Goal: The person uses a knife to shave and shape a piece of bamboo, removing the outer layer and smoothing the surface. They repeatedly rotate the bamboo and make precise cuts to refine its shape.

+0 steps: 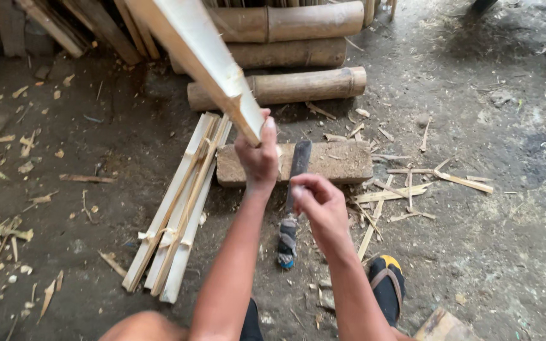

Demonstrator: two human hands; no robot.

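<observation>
Hands, two, bare, over dirt floor (96, 202). Left hand (258, 155): fingers wrapped tight around the lower end of a split bamboo slat (200, 53), which rose toward eleven o'clock. Right hand (320, 205): loosely curled, fingertips pinched together, clasping nothing visible, just beside the knife (293, 196). Knife: blade resting on a block (339, 161), taped handle pointing to six o'clock. Slat bundle (181, 208) lay at nine o'clock of the knife. Bamboo logs (285, 53) stacked at twelve o'clock. Sandalled foot (387, 284) at five o'clock.
</observation>
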